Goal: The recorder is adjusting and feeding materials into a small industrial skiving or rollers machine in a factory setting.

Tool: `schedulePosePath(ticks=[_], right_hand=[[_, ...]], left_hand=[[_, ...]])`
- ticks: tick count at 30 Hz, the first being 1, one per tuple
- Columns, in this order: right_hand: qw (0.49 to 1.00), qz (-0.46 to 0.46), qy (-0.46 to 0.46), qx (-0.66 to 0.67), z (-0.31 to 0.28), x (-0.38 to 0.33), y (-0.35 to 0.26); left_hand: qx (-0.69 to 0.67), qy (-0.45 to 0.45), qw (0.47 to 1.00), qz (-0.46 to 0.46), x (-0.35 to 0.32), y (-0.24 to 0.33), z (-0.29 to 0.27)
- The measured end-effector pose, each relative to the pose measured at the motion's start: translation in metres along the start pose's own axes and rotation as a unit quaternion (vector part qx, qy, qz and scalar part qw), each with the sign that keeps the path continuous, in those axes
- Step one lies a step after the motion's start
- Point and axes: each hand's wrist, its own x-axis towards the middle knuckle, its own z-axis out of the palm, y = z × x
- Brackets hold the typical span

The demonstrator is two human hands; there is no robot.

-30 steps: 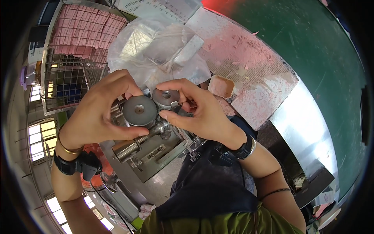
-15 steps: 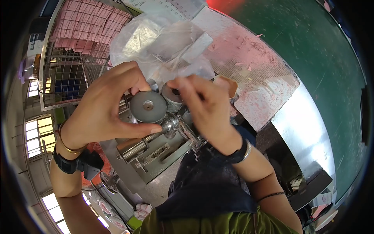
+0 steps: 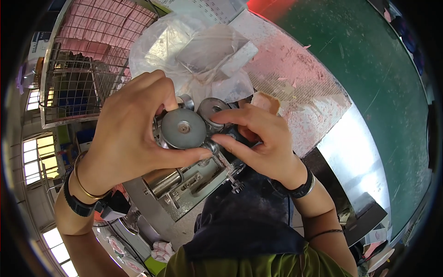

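My left hand [image 3: 131, 124] curls around a flat grey disc [image 3: 194, 140] with a small screw at its centre. The fingers lie behind its far side and the thumb stretches along its near side. Just right of the disc is a ridged metal wheel [image 3: 213, 105] with a dark hole in its face. My right hand [image 3: 263, 138] has the index finger on this wheel and the thumb tip at its near side. Both round parts belong to a small metal machine [image 3: 187, 191] with a bar and a slotted plate; my hands cover part of it.
Behind the machine lies a clear plastic bag [image 3: 159, 51]. A pink-dusted board [image 3: 318, 99] stands to its right, beside a green tabletop [image 3: 360, 64]. At the left is a wire basket [image 3: 83, 60] with pink sheets. A tan piece [image 3: 266, 102] sits beyond my right hand.
My right hand, blurred before above the ridged wheel, has come down with index finger and thumb at its side. My left hand keeps its place around the disc. The whole view has shifted slightly.
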Motion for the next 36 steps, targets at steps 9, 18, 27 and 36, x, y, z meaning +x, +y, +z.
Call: schedulePosePath(ticks=[9, 18, 27, 36], right_hand=[[0.999, 0.024, 0.027, -0.029, 0.011, 0.001, -0.014], [0.987, -0.080, 0.068, -0.122, 0.024, -0.002, -0.008], [0.906, 0.188, 0.015, 0.378, -0.005, 0.004, -0.005], [0.775, 0.218, 0.002, 0.593, -0.025, -0.001, 0.006]], left_hand=[[0.018, 0.006, 1.000, 0.005, 0.000, 0.000, 0.001], [0.014, 0.016, 1.000, 0.005, 0.001, -0.002, 0.002], [0.027, 0.027, 0.999, 0.009, 0.001, -0.002, 0.003], [0.045, 0.021, 0.999, 0.018, 0.002, -0.001, 0.002]])
